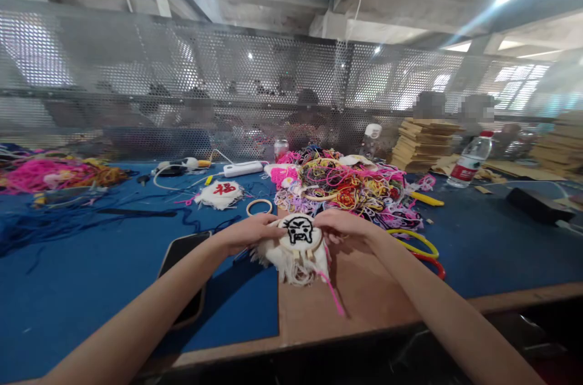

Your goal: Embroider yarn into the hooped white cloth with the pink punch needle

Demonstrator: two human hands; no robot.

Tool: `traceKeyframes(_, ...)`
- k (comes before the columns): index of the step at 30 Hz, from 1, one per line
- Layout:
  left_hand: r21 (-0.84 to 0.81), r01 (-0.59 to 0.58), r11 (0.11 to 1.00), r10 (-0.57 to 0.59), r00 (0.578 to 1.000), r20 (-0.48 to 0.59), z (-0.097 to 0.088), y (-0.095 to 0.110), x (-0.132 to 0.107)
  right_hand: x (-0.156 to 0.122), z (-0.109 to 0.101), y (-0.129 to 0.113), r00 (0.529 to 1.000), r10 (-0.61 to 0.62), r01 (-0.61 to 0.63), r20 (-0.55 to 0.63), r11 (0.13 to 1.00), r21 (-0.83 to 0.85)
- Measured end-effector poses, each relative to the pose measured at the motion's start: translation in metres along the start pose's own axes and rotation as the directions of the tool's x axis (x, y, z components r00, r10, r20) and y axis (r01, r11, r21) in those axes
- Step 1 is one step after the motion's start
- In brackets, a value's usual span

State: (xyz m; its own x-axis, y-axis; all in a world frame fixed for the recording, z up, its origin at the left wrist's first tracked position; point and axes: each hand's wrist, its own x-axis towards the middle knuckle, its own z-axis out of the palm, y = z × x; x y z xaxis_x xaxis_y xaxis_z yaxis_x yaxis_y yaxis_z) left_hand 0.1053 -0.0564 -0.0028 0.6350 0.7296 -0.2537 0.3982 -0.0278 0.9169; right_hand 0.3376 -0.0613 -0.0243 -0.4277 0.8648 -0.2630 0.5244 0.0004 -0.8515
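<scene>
Between my two hands is an embroidery hoop [300, 235] with white fringed cloth stretched in it. A black yarn face is stitched on the cloth, and a pink strand [334, 295] trails from its lower edge. My left hand [252, 232] grips the hoop's left rim, fingers partly behind it. On the opposite rim, my right hand [344, 227] is closed, its fingertips partly hidden. Just beyond the left hand lies an empty wooden ring [259, 207]. Farther back is a white cloth piece [221, 195] with a red character stitched on it.
A large heap of mixed yarn [346, 184] spreads behind the hoop. A phone [184, 275] lies under my left forearm. Yellow and red hoops [421, 243] sit beside my right forearm. A water bottle [471, 160], stacked brown boards [423, 145] and a power strip [243, 169] stand farther back.
</scene>
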Motion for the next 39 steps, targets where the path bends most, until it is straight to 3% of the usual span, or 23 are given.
traceKeyframes(2,0.283,-0.074,0.956,0.124,0.979,-0.163,0.0,-0.002,0.001,-0.006,-0.003,-0.002,0.999,0.032,-0.03,0.033,0.997,-0.066)
traceKeyframes(3,0.423,-0.058,0.904,0.18,0.95,-0.256,-0.001,-0.004,0.002,-0.008,-0.004,-0.003,0.999,0.038,-0.035,0.028,0.995,-0.099)
traceKeyframes(5,0.607,0.074,0.791,0.209,0.9,-0.383,-0.003,-0.008,0.003,-0.012,-0.007,-0.004,0.999,0.044,-0.039,0.024,0.986,-0.162)
traceKeyframes(7,0.681,0.205,0.703,0.165,0.885,-0.436,-0.005,-0.013,0.003,-0.016,-0.012,-0.003,0.997,0.059,-0.047,0.053,0.976,-0.214)
traceKeyframes(10,0.757,0.251,0.603,0.143,0.9,-0.413,-0.008,-0.019,0.002,-0.022,-0.022,-0.001,0.989,0.109,-0.076,0.097,0.954,-0.291)
traceKeyframes(13,0.821,0.249,0.513,0.154,0.915,-0.373,-0.01,-0.021,0.002,-0.028,-0.033,0.002,0.986,0.15,-0.116,0.067,0.924,-0.364)
traceKeyframes(16,0.858,0.296,0.421,0.167,0.904,-0.394,-0.011,-0.021,0.002,-0.03,-0.037,0.004,0.986,0.155,-0.122,0.059,0.918,-0.377)
traceKeyframes(19,0.856,0.391,0.339,0.206,0.857,-0.473,-0.012,-0.018,0.0,-0.025,-0.03,0.003,0.993,0.07,-0.043,0.093,0.963,-0.267)
traceKeyframes(21,0.836,0.458,0.303,0.249,0.808,-0.534,-0.013,-0.015,-0.001,-0.019,-0.023,0.002,0.998,0.0,0.01,0.055,0.983,-0.185)
traceKeyframes(25,0.778,0.533,0.332,0.323,0.711,-0.624,-0.021,-0.009,-0.002,-0.01,-0.015,0.002,0.985,-0.055,0.035,-0.163,0.992,-0.125)
traceKeyframes(27,0.779,0.507,0.37,0.359,0.695,-0.623,-0.025,-0.011,-0.001,-0.009,-0.017,0.003,0.943,-0.082,0.02,-0.324,0.982,-0.19)
traceKeyframes(30,0.834,0.412,0.366,0.385,0.749,-0.539,-0.029,-0.018,0.001,-0.01,-0.025,0.005,0.817,-0.195,-0.081,-0.543,0.894,-0.442)
traceKeyframes(32,0.856,0.371,0.361,0.34,0.802,-0.491,-0.029,-0.021,0.001,-0.01,-0.029,0.007,0.74,-0.267,-0.171,-0.617,0.812,-0.558)
traceKeyframes(34,0.856,0.333,0.396,0.293,0.837,-0.461,-0.026,-0.022,0.002,-0.009,-0.032,0.009,0.693,-0.32,-0.217,-0.647,0.763,-0.609)
traceKeyframes(37,0.868,0.199,0.456,0.316,0.875,-0.367,-0.021,-0.019,0.002,-0.007,-0.035,0.015,0.672,-0.402,-0.194,-0.622,0.714,-0.672)
traceKeyframes(39,0.889,0.112,0.443,0.334,0.9,-0.28,-0.018,-0.019,0.004,-0.004,-0.037,0.019,0.726,-0.421,-0.146,-0.544,0.678,-0.72)
